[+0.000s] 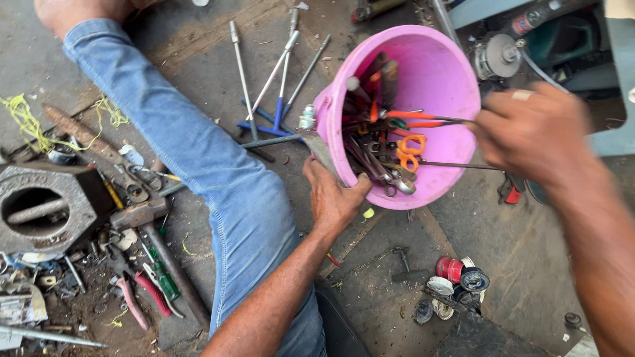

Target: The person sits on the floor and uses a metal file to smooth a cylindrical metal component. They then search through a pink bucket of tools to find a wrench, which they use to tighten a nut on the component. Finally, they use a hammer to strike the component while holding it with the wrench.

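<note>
While the pink bucket (436, 86) lay tilted on the concrete floor (529, 251) just right of the person's jeans-clad leg (198, 152), its mouth showed a heap of tools, orange-handled scissors (410, 151) among them. At its lower rim the left hand (334, 198) was clamped; at its right rim the right hand (536, 129) pinched a thin metal rod (456, 164).

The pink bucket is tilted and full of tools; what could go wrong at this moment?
1. The pink bucket is tipped toward the person and only the left hand grips its rim, so it might slip and spill tools onto the leg in blue jeans.
2. The right hand reaches among packed metal tools and orange-handled scissors; a sharp edge could cut the fingers.
3. Pulling one long tool may drag others out.
</note>
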